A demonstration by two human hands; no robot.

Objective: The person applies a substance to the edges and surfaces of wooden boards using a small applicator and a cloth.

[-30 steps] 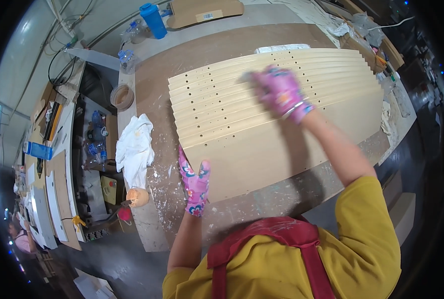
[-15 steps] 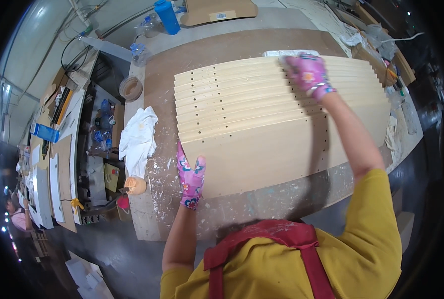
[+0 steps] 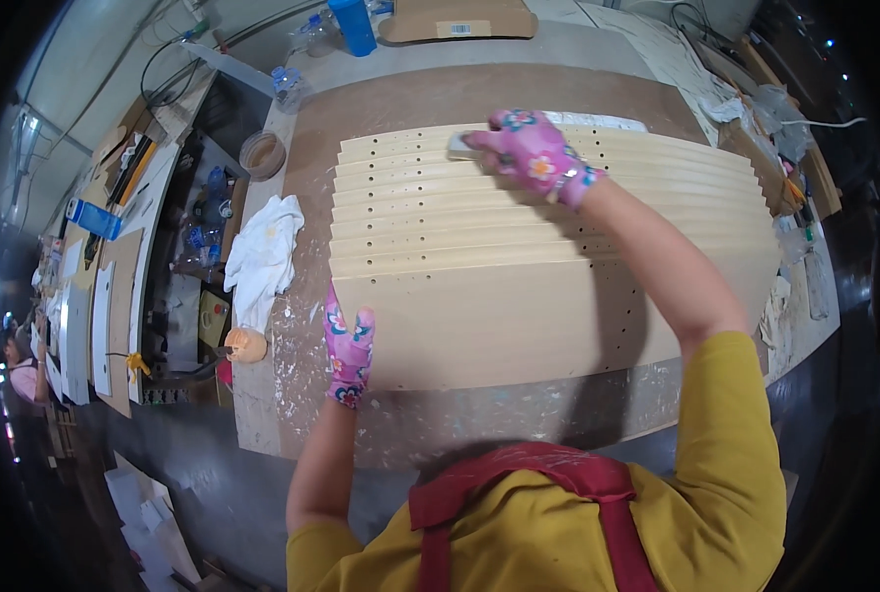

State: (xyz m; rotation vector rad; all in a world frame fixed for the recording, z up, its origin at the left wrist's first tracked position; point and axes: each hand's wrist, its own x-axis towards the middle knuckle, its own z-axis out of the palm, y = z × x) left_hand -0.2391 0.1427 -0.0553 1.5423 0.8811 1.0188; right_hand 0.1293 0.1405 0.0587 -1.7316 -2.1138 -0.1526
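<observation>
A stack of light wooden boards (image 3: 479,331) lies fanned on the worktable, with long edges stepped one behind another and small drilled holes near both ends. My right hand (image 3: 534,153), in a pink flowered glove, is closed around a small pale sanding block (image 3: 461,146). It rests over the far stepped edges, left of the stack's middle. At the left edge of the nearest board, my left hand (image 3: 349,345), gloved alike, lies with fingers stretched along the edge and thumb apart. Behind the stack, partly hidden by my right hand, is a flat white strip (image 3: 598,121).
The brown worktable (image 3: 440,424) is paint-spotted. Along its left side are a white cloth (image 3: 265,252), an orange-topped container (image 3: 246,344) and a round tub (image 3: 262,155). A blue bottle (image 3: 353,27) and cardboard (image 3: 458,20) stand at the back. A person (image 3: 27,370) is far left.
My right hand has moved left along the far board edges with the sanding block. My left hand stays at the board's left edge. The whole view has shifted slightly.
</observation>
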